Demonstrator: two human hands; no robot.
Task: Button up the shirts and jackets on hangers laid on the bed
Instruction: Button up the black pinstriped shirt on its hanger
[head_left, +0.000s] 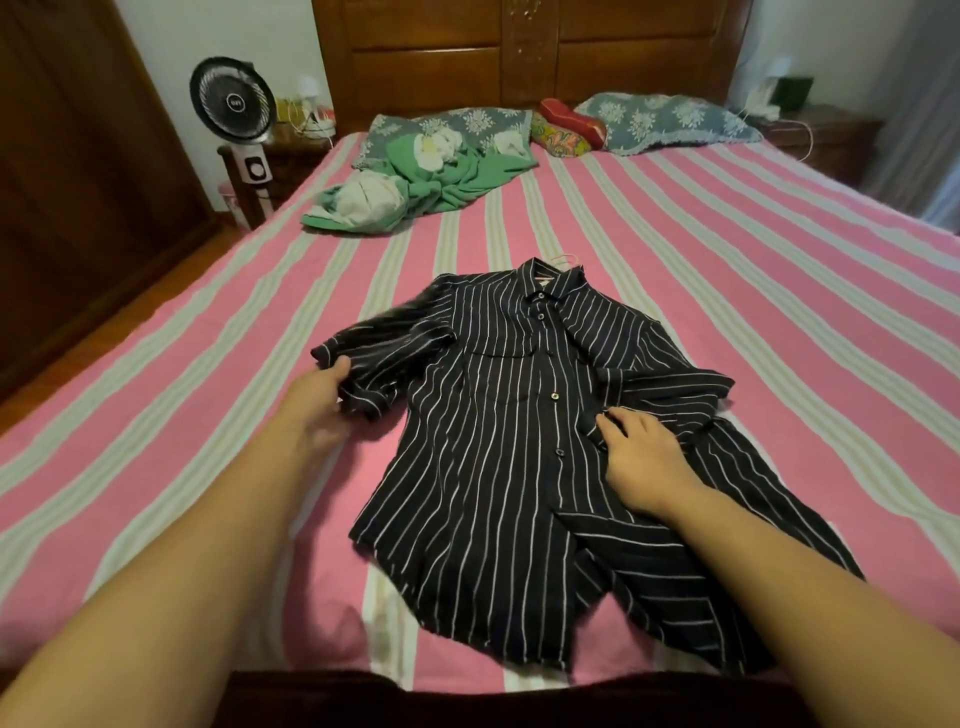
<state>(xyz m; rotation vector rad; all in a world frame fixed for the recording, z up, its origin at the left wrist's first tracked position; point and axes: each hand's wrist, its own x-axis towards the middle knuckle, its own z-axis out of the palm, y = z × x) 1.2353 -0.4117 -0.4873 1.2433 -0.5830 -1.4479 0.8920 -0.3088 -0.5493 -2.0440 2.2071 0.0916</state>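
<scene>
Here left hand (317, 400) grips the shirt (498, 431) sleeve; right hand (641, 457) rests flat beside green clothes (415, 187).

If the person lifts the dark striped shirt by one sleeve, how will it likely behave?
Probably floppy: the striped shirt lies rumpled, its sleeve bunched where the left hand grips it. Likely light, since the thin cloth folds under the right hand. The lower front looks open, so the panels would probably swing apart.

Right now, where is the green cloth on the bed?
In the head view, the green cloth lies bunched at the far left of the bed, just before the left pillow and well beyond the striped shirt.
</scene>
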